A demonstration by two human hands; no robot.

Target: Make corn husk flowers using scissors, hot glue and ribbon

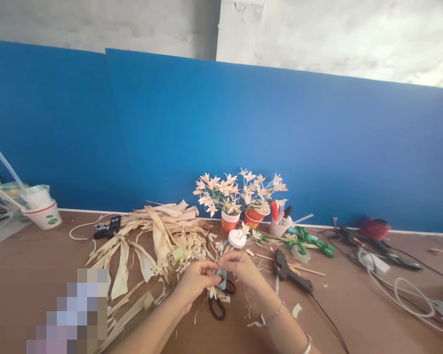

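My left hand (199,281) and my right hand (239,268) meet above the table, both with fingertips pinched together. What lies between the fingers is too small to make out. Beneath them are black-handled scissors (217,310), partly covered by the hands, and a light blue object (223,281) that I cannot identify. A small pale flower (212,293) shows just below my left fingers. Beyond the hands stands a white round-topped object (237,238). Left of my left hand spreads a heap of dried corn husks (162,236).
Cups of pale flowers (230,222) stand by the blue partition (243,123). A black glue gun (291,275) with its cord lies to the right, near green ribbon (319,246) and a pen cup (278,227). Cables (409,295) run far right; a white cup (46,216) stands left.
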